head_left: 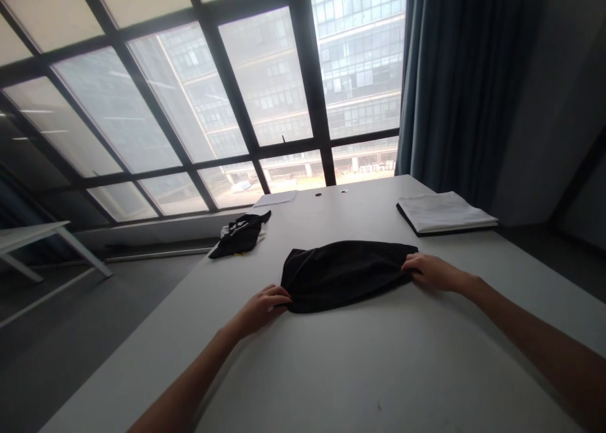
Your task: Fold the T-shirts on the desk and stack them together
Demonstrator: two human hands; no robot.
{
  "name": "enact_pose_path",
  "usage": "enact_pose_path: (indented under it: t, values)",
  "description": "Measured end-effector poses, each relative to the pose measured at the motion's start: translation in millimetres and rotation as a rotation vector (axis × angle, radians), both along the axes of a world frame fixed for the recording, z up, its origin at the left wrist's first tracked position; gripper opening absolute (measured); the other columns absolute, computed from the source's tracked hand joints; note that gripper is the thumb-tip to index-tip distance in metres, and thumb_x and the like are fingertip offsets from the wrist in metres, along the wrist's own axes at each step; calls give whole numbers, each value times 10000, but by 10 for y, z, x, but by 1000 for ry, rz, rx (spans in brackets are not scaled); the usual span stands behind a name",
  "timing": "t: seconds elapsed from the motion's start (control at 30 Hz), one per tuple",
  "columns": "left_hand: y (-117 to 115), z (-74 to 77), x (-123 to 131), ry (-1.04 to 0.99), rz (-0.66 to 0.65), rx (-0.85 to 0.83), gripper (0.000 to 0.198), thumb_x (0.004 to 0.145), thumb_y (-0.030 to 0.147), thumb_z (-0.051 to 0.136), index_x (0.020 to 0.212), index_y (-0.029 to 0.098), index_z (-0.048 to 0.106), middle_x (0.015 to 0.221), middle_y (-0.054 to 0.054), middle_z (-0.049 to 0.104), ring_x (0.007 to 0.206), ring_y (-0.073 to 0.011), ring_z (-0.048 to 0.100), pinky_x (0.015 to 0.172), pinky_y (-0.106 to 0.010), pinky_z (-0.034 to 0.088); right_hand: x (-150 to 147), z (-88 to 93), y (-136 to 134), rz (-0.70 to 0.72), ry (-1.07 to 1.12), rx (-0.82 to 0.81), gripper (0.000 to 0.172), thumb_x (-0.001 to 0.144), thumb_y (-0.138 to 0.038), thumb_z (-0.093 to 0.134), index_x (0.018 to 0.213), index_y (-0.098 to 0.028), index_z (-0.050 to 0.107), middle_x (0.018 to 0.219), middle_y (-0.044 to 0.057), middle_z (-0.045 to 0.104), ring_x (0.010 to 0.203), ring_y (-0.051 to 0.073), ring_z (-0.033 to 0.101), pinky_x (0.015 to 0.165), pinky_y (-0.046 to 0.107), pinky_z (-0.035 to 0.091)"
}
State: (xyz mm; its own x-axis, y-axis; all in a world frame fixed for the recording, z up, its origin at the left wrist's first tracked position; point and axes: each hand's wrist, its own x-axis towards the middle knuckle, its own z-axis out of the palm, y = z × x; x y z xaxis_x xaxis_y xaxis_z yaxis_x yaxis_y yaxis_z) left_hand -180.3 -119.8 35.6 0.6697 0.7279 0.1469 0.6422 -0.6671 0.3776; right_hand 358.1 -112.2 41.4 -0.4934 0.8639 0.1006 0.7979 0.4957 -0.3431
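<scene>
Head view shows both arms stretched forward over the white table (360, 370). Left hand (259, 308) pinches the near left corner of the folded black garment (343, 274); right hand (432, 271) grips its right end. Beyond the garment's right end lies a folded white cloth (445, 212).

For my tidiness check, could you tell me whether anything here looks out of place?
Only the crumpled black garment at the table's far left edge looks untidy; the held black cloth and white folded stack lie neat.
</scene>
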Motion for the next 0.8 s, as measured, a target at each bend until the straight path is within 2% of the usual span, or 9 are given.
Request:
enact_pose_path:
  t: [0.1,0.2,0.27,0.3,0.4,0.47,0.57,0.7,0.8]
  values:
    - [67,223,19,31,-3,-100,248,980,369,554,1073,245,747,1023,-52,735,891,-196,677,826,-295,536,63,146,54,76,35,-192,294,842,-225,548,1042,-218,763,996,48,738,880,215,672,820,292,495]
    - [430,609,98,41,45,-153,270,949,398,566,1043,219,743,897,-21,743,765,-179,669,736,-274,536,17,458,371,44,-8,-356,272,796,-246,609,1007,-181,768,897,47,750,814,212,671,747,273,502]
    - [807,878,235,-27,121,-39,223,896,363,607,943,195,746,860,-28,735,785,-199,673,774,-302,545,-122,710,682,-102,-55,-278,261,798,-225,608,997,-162,766,915,67,749,837,219,669,765,281,501]
    - [1006,993,328,-112,243,73,193,872,319,613,929,186,741,872,-40,734,810,-214,679,817,-334,551,-221,824,837,-248,-58,-160,267,814,-212,597,1018,-161,762,962,84,746,871,226,667,801,294,499]
    - [1493,1180,650,-315,521,342,337,862,201,560,1170,175,692,1127,-103,702,1133,-285,628,1050,-471,471,-569,1009,1168,-548,-17,113,418,910,-229,507,1297,-155,647,1274,170,644,1156,298,586,974,398,453]
    - [1642,1142,839,-387,578,483,443,847,163,567,1285,165,637,1307,-134,622,1303,-304,525,1145,-497,390,-783,964,1229,-632,-4,235,484,939,-256,479,1406,-154,550,1398,196,545,1260,331,507,1021,452,423]
    - [1591,877,1000,-348,442,549,402,861,129,532,1239,171,664,1352,-123,593,1305,-280,528,1155,-450,400,-1001,697,1110,-537,-39,316,455,945,-255,469,1379,-164,566,1428,183,509,1280,328,473,1045,450,399]
    - [1267,366,1024,-237,305,428,296,932,172,482,1108,212,716,1171,-73,686,1129,-234,636,1066,-398,484,-1104,236,820,-466,-100,222,366,964,-289,450,1249,-160,639,1306,189,580,1209,325,516,982,434,429]
    - [1061,45,997,-129,247,310,361,995,321,485,1306,232,645,1339,-71,638,1258,-245,582,1119,-411,439,-1103,-72,716,-497,-117,59,421,985,-406,449,1272,-149,617,1296,202,593,1217,349,531,982,472,429]
